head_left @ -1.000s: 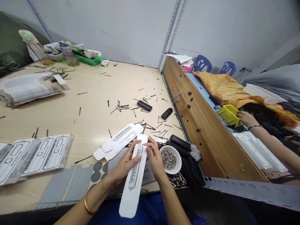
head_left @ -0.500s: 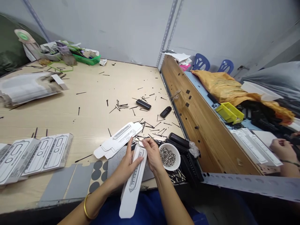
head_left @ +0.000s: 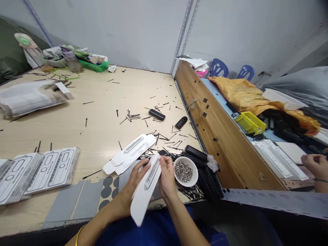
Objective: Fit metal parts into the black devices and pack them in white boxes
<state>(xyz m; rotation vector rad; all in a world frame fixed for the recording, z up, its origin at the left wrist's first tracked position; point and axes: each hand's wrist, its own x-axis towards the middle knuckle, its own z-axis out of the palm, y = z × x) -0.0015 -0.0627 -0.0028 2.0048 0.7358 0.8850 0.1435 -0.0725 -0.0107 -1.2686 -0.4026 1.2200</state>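
Both of my hands hold one long white printed carton [head_left: 146, 189] over the table's near edge. My left hand [head_left: 133, 186] grips its left side, fingers closed around it. On the carton's right side my right hand [head_left: 166, 177] pinches its far end. The carton is tilted onto its edge, and its near flap hangs over my blue lap. Just right of my right hand stands a small white bowl of metal bits [head_left: 186, 171]. A flat stack of the same white cartons [head_left: 130, 152] lies just beyond my hands.
Black sticks [head_left: 159, 136] litter the table, with two small black devices [head_left: 157, 114] farther back. Boxed packs [head_left: 38, 172] lie at left, grey sheets [head_left: 74, 201] near the edge. A wooden divider [head_left: 217, 136] runs along the right; another person's hand [head_left: 316, 164] works beyond it.
The carton has turned from lying face up to standing on its edge. My hands have shifted a little toward me. The other person's hand stays at the far right.
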